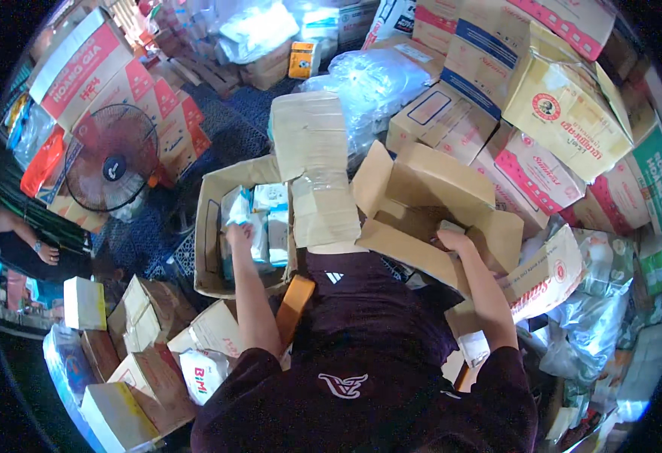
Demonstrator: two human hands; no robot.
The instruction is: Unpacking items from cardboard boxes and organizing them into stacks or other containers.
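My left hand [240, 235] reaches into a cardboard box [208, 226] on the left, its fingers closed at a white packet [235, 205]. More white and teal packs [277, 235] lie beside it in that box. My right hand [452, 240] is inside a larger open box [421, 189] on the right, its flaps spread. Its fingers are closed on a small pale pack [450, 226], partly hidden by the hand. Between the boxes stands a tall taped cardboard flap [316, 151].
A black fan [112, 158] stands at the left, near another person's hand [46, 253]. Stacked cartons [565, 106] rise at the right behind clear plastic bags [369, 87]. Small boxes [150, 309] crowd the lower left. An orange box [295, 308] lies by my left forearm.
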